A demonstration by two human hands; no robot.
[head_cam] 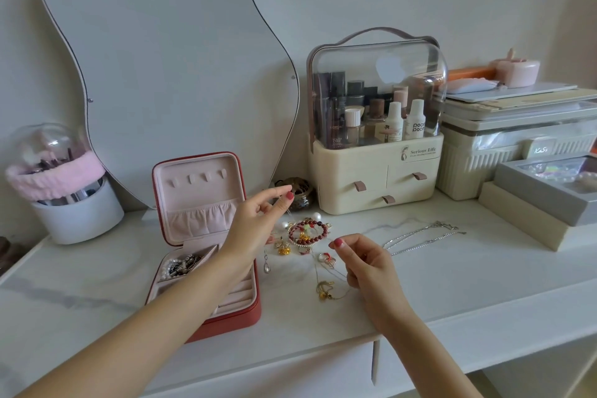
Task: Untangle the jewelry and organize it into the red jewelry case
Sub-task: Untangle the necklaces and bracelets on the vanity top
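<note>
Left hand (258,220) pinches thin chain, barely visible | right hand (365,265) pinches too | red jewelry case (239,317) half hidden

I note the jewelry case (206,245) lying open on the table (452,284), left of centre, lid upright before the mirror (168,68). Beads (181,265) lie in its rear tray. A brush holder (64,184) stands to its left. Right of the case lies a bracelet (308,233); chains (423,237) lie further right. Behind them stands a cosmetics box (376,139), with storage boxes (523,152) to its right.
</note>
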